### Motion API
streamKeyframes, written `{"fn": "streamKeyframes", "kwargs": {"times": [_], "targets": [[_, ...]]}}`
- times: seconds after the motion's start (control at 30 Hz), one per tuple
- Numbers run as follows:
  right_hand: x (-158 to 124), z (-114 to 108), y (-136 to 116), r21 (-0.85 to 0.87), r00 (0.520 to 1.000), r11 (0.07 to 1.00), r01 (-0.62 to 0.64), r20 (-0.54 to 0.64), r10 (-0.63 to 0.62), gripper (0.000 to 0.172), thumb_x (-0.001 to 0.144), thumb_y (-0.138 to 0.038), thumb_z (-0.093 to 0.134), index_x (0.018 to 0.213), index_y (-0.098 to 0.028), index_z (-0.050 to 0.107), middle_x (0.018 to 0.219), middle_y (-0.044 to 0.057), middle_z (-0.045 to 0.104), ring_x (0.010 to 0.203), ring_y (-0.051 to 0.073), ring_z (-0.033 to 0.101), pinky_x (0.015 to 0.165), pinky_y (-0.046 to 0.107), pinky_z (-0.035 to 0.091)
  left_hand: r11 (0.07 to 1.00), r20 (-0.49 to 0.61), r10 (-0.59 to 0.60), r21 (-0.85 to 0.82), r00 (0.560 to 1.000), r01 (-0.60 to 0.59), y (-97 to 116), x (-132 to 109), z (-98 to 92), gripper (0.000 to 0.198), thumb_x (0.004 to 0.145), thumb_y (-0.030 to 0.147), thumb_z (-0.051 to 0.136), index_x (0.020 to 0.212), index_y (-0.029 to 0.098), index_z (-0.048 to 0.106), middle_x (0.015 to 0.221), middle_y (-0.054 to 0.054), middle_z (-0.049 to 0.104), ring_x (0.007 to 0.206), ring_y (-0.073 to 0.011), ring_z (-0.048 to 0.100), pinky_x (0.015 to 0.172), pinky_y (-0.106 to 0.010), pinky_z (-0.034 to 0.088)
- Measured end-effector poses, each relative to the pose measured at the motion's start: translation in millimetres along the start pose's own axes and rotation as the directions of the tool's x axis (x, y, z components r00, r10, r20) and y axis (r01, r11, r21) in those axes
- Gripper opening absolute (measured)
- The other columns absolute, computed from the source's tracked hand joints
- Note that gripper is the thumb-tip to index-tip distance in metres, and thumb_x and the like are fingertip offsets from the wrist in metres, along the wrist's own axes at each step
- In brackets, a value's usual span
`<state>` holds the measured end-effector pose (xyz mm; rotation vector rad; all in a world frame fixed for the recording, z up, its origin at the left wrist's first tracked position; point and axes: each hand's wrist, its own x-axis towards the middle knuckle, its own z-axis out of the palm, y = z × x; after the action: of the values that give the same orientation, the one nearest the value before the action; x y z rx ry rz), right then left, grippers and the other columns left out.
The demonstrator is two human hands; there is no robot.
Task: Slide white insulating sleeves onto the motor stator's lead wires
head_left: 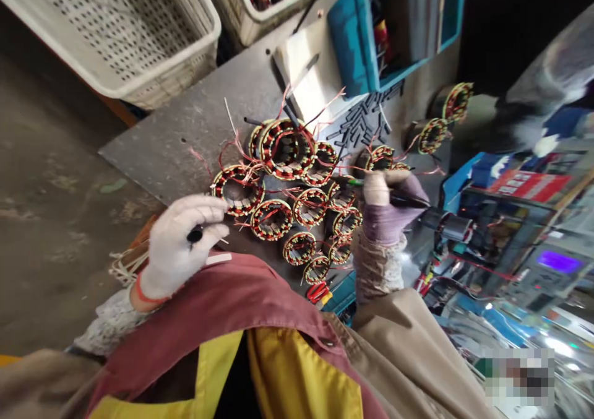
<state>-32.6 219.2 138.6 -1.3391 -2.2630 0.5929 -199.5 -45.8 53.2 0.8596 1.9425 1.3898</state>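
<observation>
My left hand [180,233], in a white glove with a dark round spot on its palm side, has its fingers stretched out. Its fingertips reach the left edge of a motor stator [238,190] wound with red copper wire; whether they touch it I cannot tell. A short white strip [218,259] lies just below those fingers. My right hand [378,205], in a purple glove with bare fingertips, is closed around a slim black tool with a green part [356,182]. The tool's tip points left toward several more stators [310,207], some stacked, with loose wire ends.
Short black tubes [364,119] lie scattered before a blue bin [352,41]. A white block [309,66] stands beside it. White baskets [153,75] sit at the back left. Red-handled pliers [318,292] lie near my body. Another person's sleeve [552,60] shows at right, near equipment.
</observation>
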Motion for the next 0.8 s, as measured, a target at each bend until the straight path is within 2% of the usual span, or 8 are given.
{"fn": "streamKeyframes", "kwargs": {"times": [0.03,0.1,0.2,0.27,0.37,0.43,0.6,0.8], "targets": [[5.4,4.4,-2.2,-0.018,1.000,1.000,0.019,0.007,-0.019,0.032,0.081,-0.045,0.066,0.067,-0.020,0.052,0.059,-0.004,0.048,0.052,0.009,0.045,0.052,0.026,0.039,0.994,0.008,0.103,0.036,0.995,-0.103,5.0,13.1,-2.3,0.006,0.085,0.028,0.069,0.090,0.024,0.068,0.107,-0.002,0.074,0.103,-0.0214,0.069,0.101,-0.041,0.054],[17.2,11.5,-4.0,-0.075,0.999,0.996,0.045,0.020,-0.044,0.031,0.078,-0.043,0.067,0.064,-0.020,0.051,0.056,-0.005,0.046,0.051,0.009,0.043,0.051,0.026,0.038,0.971,0.111,0.211,0.088,0.971,-0.221,14.1,38.4,1.4,0.012,0.086,0.035,0.070,0.096,0.028,0.070,0.118,-0.001,0.072,0.117,-0.0249,0.064,0.110,-0.049,0.047],[32.9,16.6,4.5,-0.186,0.998,0.982,0.026,0.066,-0.014,0.029,0.077,-0.041,0.064,0.061,-0.020,0.050,0.053,-0.005,0.044,0.050,0.009,0.041,0.050,0.025,0.037,0.960,0.349,0.195,0.125,0.917,-0.251,22.5,69.3,25.5,0.020,0.093,0.041,0.061,0.108,0.031,0.069,0.133,-0.001,0.065,0.135,-0.0282,0.051,0.122,-0.058,0.027],[38.5,18.9,16.0,-0.225,0.995,0.974,-0.008,0.095,0.030,0.028,0.076,-0.039,0.063,0.060,-0.021,0.049,0.052,-0.005,0.043,0.050,0.008,0.039,0.048,0.024,0.035,0.959,0.435,0.154,0.151,0.887,-0.241,23.7,83.4,46.7,0.027,0.098,0.035,0.051,0.120,0.028,0.065,0.140,-0.004,0.060,0.141,-0.0294,0.044,0.124,-0.061,0.016],[39.1,26.2,34.2,-0.233,0.981,0.969,-0.076,0.157,0.115,0.026,0.074,-0.037,0.063,0.059,-0.021,0.048,0.051,-0.006,0.043,0.049,0.008,0.037,0.048,0.024,0.033,0.953,0.486,0.102,0.201,0.868,-0.225,20.5,93.6,71.5,0.038,0.099,0.022,0.039,0.132,0.020,0.058,0.142,-0.013,0.057,0.144,-0.0326,0.039,0.123,-0.065,0.011],[37.5,33.2,42.9,-0.246,0.964,0.962,-0.118,0.204,0.170,0.025,0.073,-0.036,0.063,0.059,-0.021,0.049,0.051,-0.006,0.044,0.050,0.008,0.038,0.049,0.024,0.033,0.958,0.497,0.060,0.215,0.866,-0.190,17.3,93.2,79.2,0.042,0.098,0.019,0.035,0.135,0.018,0.056,0.142,-0.016,0.056,0.145,-0.0335,0.036,0.122,-0.065,0.013],[38.4,47.5,50.4,-0.300,0.923,0.942,-0.151,0.298,0.243,0.024,0.073,-0.032,0.063,0.058,-0.019,0.050,0.051,-0.006,0.043,0.050,0.008,0.035,0.049,0.024,0.030,0.996,0.495,0.024,0.060,0.868,-0.061,11.4,85.5,82.8,0.048,0.098,0.022,0.030,0.142,0.026,0.048,0.150,-0.009,0.049,0.148,-0.0306,0.033,0.120,-0.062,0.021],[38.2,58.3,57.4,-0.346,0.877,0.920,-0.186,0.365,0.314,0.026,0.072,-0.030,0.065,0.056,-0.019,0.048,0.050,-0.006,0.041,0.049,0.007,0.035,0.051,0.026,0.029,0.985,0.538,0.078,0.089,0.839,-0.149,12.3,99.2,88.1,0.044,0.094,0.021,0.035,0.134,0.017,0.054,0.130,-0.015,0.063,0.146,-0.0342,0.034,0.121,-0.067,0.011]]}}
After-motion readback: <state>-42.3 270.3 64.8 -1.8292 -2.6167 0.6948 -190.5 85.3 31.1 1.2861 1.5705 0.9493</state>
